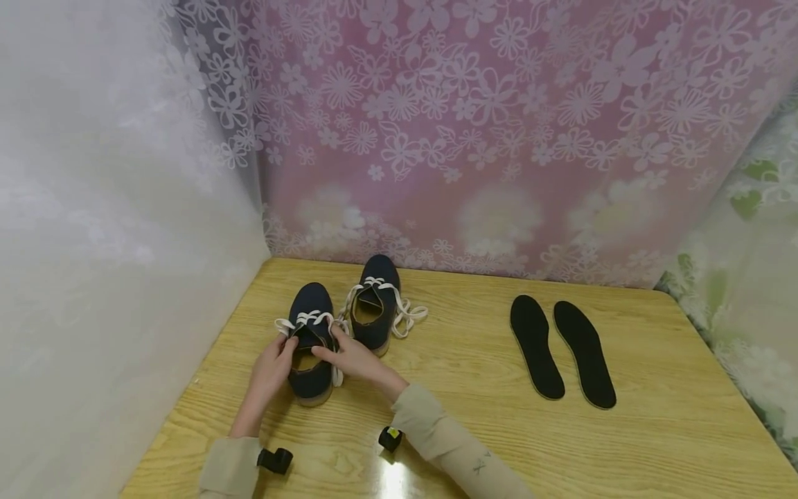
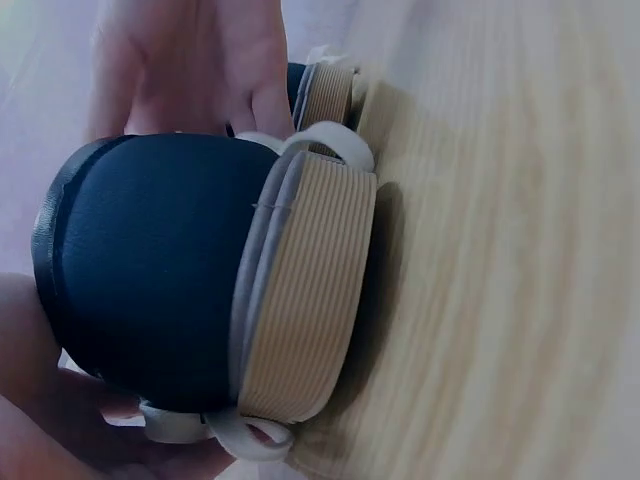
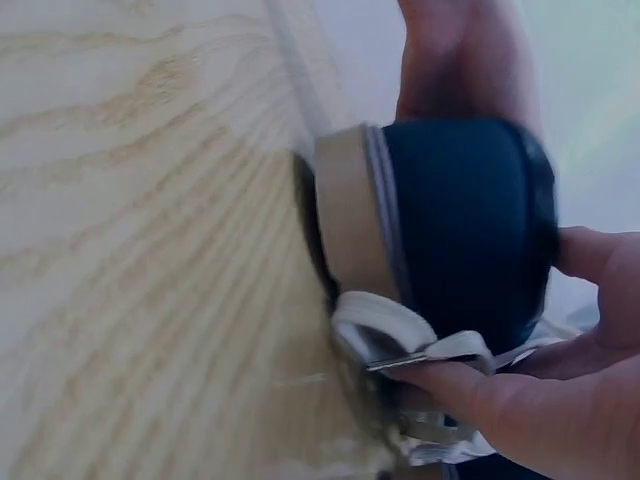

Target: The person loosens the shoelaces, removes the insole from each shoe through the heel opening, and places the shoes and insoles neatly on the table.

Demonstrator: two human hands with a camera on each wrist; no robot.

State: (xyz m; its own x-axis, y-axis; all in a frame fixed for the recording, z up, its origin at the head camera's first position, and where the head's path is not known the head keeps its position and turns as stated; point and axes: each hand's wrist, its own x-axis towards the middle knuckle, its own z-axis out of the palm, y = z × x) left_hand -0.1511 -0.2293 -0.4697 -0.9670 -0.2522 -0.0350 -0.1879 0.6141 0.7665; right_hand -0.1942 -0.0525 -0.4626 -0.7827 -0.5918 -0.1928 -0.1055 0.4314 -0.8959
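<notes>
A navy lace-up shoe (image 1: 312,299) with white laces stands on the table at the left, toe pointing away. My left hand (image 1: 269,367) grips its left side near the opening. On the right side my right hand (image 1: 357,358) holds the collar, thumb over the opening and fingers along the outside by the laces. From behind, the left wrist view shows the dark heel (image 2: 150,270) and ribbed tan sole (image 2: 310,290) between both hands. A loop of white lace (image 3: 385,325) hangs by my right fingers in the right wrist view. The matching shoe (image 1: 381,267) stands just right, laces loose.
Two black insoles, a left one (image 1: 537,346) and a right one (image 1: 584,353), lie side by side on the wooden table (image 1: 461,333). A white sheet (image 1: 125,208) hangs at the left, and a pink floral curtain (image 1: 436,138) closes off the back.
</notes>
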